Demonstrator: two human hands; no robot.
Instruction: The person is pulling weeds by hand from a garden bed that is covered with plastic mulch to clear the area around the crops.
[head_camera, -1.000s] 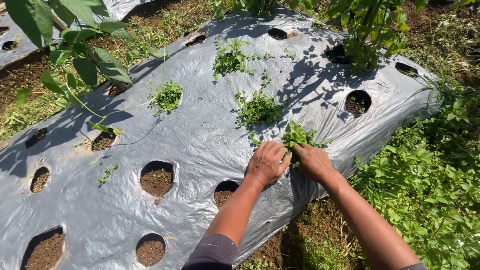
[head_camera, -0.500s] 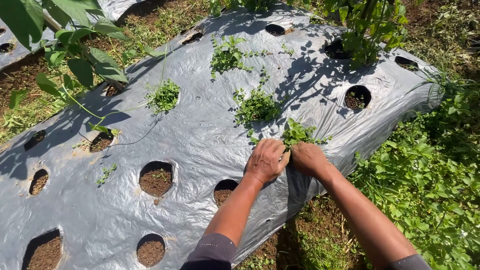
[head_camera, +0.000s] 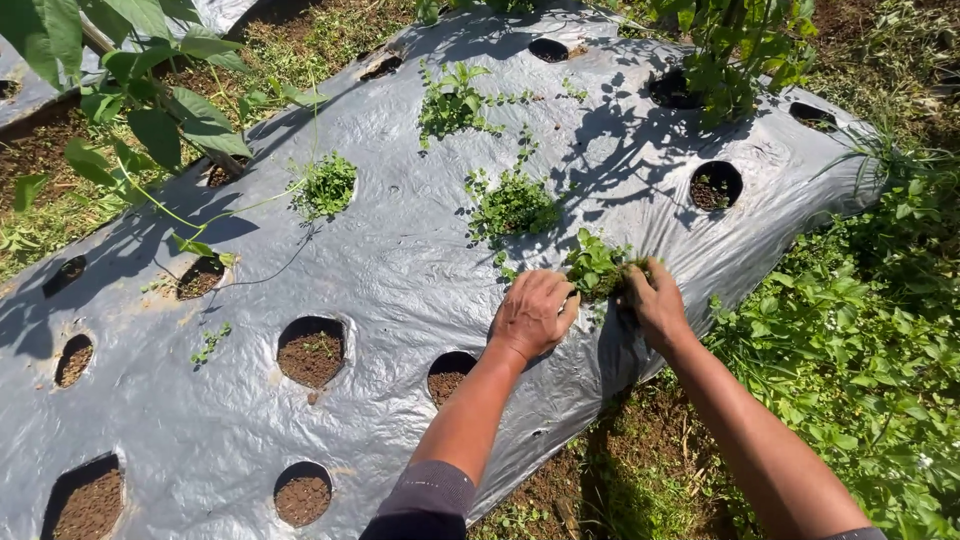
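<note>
A silver plastic mulch sheet (head_camera: 400, 270) covers a raised soil bed and is punched with round planting holes. A clump of green weeds (head_camera: 597, 265) grows from a hole near the sheet's right edge. My left hand (head_camera: 533, 312) presses on the sheet just left of the clump, its fingers curled at the weeds' base. On the other side, my right hand (head_camera: 653, 298) grips the clump's stems. More weed clumps (head_camera: 513, 204) fill holes farther up the bed.
Bare soil shows in several holes, such as one hole (head_camera: 312, 351) to the left of my arm. A leafy plant (head_camera: 140, 90) overhangs the upper left. Dense green groundcover (head_camera: 860, 340) borders the bed on the right, with a dirt furrow (head_camera: 600, 480) below.
Both hands stay at the same weed clump. My right hand has closed tighter around the stems and the view has shifted slightly.
</note>
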